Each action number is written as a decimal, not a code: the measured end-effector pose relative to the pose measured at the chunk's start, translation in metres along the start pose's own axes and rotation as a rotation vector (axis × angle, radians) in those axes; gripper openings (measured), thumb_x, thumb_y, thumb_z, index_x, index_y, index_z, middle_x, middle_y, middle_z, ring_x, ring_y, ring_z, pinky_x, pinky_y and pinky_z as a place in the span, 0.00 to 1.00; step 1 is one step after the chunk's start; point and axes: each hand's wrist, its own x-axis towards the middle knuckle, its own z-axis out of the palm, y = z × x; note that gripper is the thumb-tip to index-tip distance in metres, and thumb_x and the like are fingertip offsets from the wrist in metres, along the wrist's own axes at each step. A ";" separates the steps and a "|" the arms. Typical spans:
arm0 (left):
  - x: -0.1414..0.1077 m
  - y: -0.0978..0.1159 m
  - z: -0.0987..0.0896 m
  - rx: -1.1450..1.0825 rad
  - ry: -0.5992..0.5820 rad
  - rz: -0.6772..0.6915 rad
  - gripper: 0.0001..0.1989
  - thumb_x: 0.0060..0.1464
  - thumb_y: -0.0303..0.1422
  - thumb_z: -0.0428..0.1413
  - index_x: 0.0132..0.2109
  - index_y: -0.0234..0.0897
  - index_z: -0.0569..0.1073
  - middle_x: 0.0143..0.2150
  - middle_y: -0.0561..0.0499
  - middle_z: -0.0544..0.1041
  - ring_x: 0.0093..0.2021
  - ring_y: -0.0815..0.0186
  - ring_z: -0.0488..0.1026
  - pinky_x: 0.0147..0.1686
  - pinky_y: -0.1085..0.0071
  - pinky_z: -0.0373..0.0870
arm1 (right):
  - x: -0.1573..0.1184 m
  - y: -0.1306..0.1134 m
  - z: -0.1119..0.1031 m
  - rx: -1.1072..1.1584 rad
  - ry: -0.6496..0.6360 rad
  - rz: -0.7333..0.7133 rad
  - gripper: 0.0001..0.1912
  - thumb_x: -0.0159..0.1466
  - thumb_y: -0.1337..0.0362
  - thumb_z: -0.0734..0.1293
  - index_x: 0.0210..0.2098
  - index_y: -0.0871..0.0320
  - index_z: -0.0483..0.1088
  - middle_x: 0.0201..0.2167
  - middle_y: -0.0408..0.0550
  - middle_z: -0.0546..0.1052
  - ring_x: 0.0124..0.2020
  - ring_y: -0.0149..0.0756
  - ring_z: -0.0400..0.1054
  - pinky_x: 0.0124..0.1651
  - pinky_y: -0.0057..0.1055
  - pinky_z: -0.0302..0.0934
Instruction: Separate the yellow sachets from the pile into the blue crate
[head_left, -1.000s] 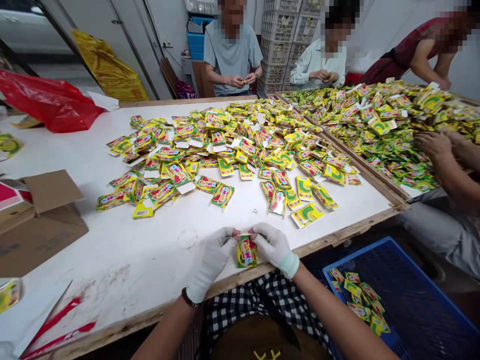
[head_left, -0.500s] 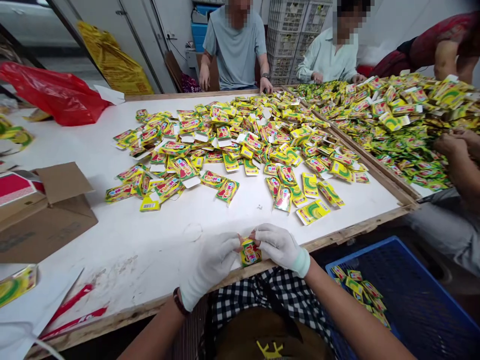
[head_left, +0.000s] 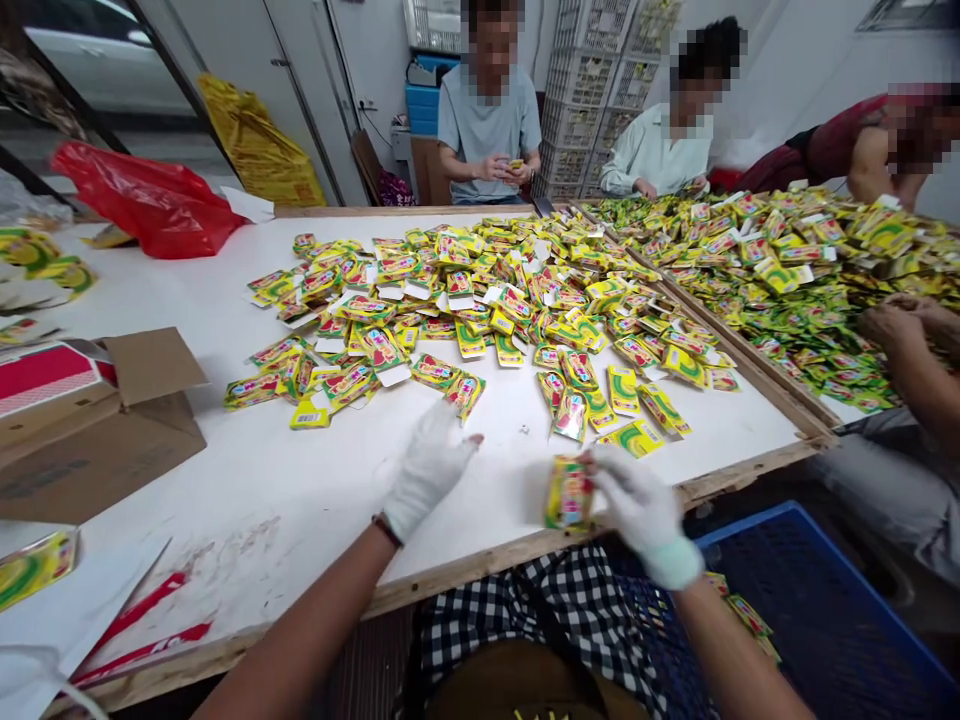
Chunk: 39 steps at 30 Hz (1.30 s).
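Observation:
My right hand (head_left: 637, 505), in a white glove, grips a small yellow-green candy box (head_left: 568, 492) above the table's near edge. My left hand (head_left: 429, 468), also gloved, is off the box and stretched over the white table (head_left: 262, 500) with fingers apart, holding nothing; it is nearest the front packets of the pile of flat yellow-green packets (head_left: 480, 300) spread across the table's middle.
A blue crate (head_left: 825, 610) with a few finished boxes stands low at my right. An open cardboard box (head_left: 82, 420) sits at left, a red plastic bag (head_left: 150, 205) at far left. Three people work across the table; another person's arm (head_left: 915, 360) is at right by a second heap (head_left: 787, 260).
Both hands were together folding the box at the table edge. Now my left hand has let go and moved forward toward the pile, while my right hand carries the box rightward.

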 end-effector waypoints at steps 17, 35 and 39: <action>-0.026 0.036 -0.005 0.229 -0.144 0.711 0.23 0.57 0.21 0.49 0.57 0.42 0.64 0.52 0.44 0.71 0.53 0.57 0.68 0.53 0.53 0.66 | 0.033 0.005 0.081 0.172 -0.476 -0.039 0.17 0.60 0.66 0.63 0.50 0.57 0.68 0.46 0.50 0.75 0.48 0.42 0.68 0.54 0.41 0.63; -0.054 0.043 0.007 -0.849 -0.327 -0.285 0.08 0.57 0.33 0.53 0.44 0.37 0.71 0.42 0.48 0.77 0.43 0.65 0.75 0.48 0.64 0.74 | -0.007 0.005 0.085 0.527 -0.357 0.276 0.16 0.60 0.65 0.64 0.49 0.55 0.66 0.42 0.47 0.77 0.42 0.37 0.73 0.48 0.36 0.68; -0.048 0.044 0.001 -0.811 -0.278 -0.384 0.07 0.55 0.34 0.54 0.40 0.35 0.71 0.38 0.49 0.76 0.40 0.65 0.74 0.44 0.66 0.74 | 0.003 0.003 0.083 0.384 -0.358 0.243 0.08 0.62 0.62 0.62 0.38 0.57 0.71 0.35 0.46 0.76 0.37 0.36 0.71 0.43 0.34 0.67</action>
